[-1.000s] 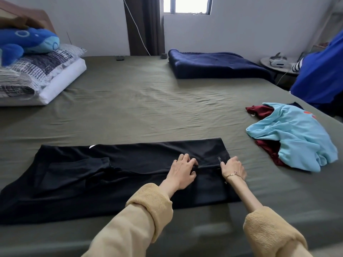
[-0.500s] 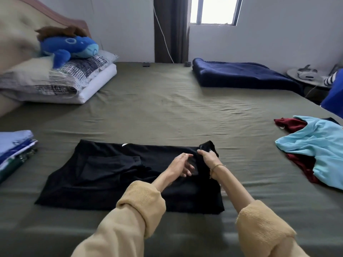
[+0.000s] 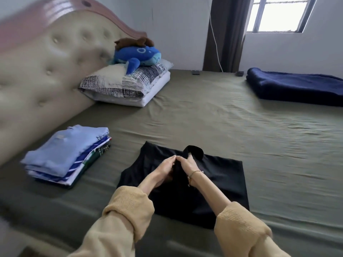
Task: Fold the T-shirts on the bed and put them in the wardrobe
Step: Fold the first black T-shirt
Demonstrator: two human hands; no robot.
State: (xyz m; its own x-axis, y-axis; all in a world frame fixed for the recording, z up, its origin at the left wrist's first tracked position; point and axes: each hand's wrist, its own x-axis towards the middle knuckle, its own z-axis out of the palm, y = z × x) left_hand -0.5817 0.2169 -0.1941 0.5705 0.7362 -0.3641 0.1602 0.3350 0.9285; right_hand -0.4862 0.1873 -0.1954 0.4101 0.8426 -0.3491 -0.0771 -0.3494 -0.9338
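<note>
A black T-shirt lies partly folded on the olive bed sheet near the front edge. My right hand grips a fold of its cloth and holds it lifted over the shirt's middle, the raised edge curling above my fingers. My left hand pinches the same fold right beside it, the two hands touching. To the left a stack of folded T-shirts rests on the bed, a light blue one on top. No wardrobe is in view.
Pillows with a blue plush toy sit against the padded headboard at the left. A folded navy blanket lies at the far right. A dark curtain and a window stand behind the bed.
Both hands went from lying flat on the black shirt's right end to gripping it and carrying that end leftward over the middle. My view swung left, revealing the folded stack and losing the unfolded clothes.
</note>
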